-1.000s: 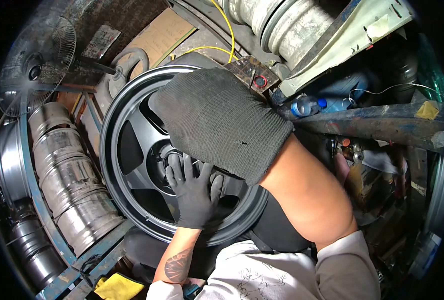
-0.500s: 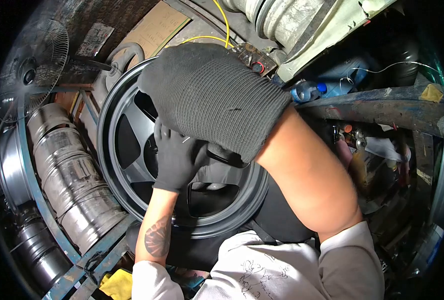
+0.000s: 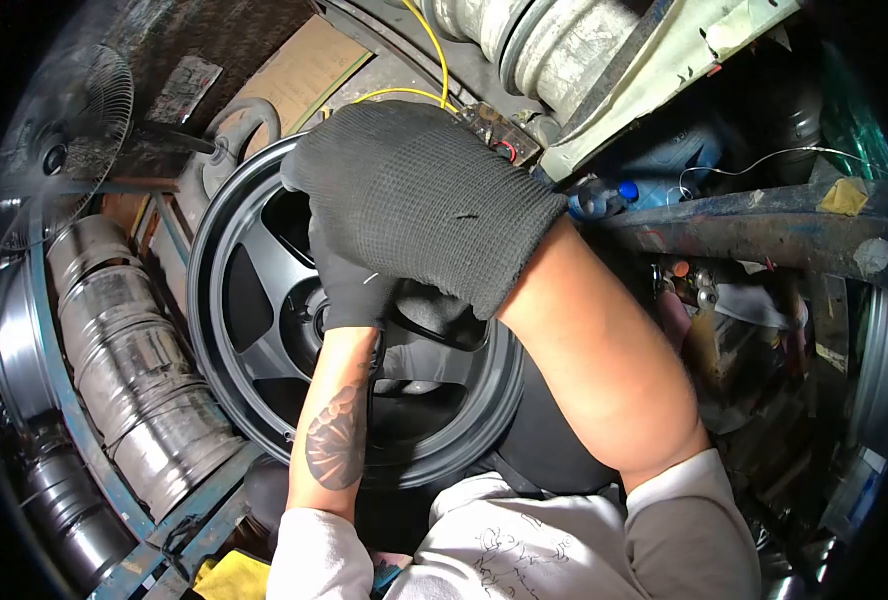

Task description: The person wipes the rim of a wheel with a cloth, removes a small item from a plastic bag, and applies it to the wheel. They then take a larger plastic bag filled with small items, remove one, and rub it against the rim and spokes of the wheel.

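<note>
A dark grey spoked wheel rim lies face up before my body. My right hand, in a black knit glove, is above its upper part. That hand looks closed, its fingers curled under and out of sight, so what they hold is hidden. Partly beneath it is my left hand, in a thin black glove, just above the spokes near the hub. The right hand covers the left fingers, so their grip and any contact with the rim cannot be made out.
Stacked metal rims stand at the left beside a blue metal frame. A fan is at the upper left. A yellow cable runs behind the rim. To the right are a plastic bottle and a worn beam.
My left hand has moved up and further under the right hand, hiding its fingers. My right hand has shifted slightly. The whole view has drifted a little.
</note>
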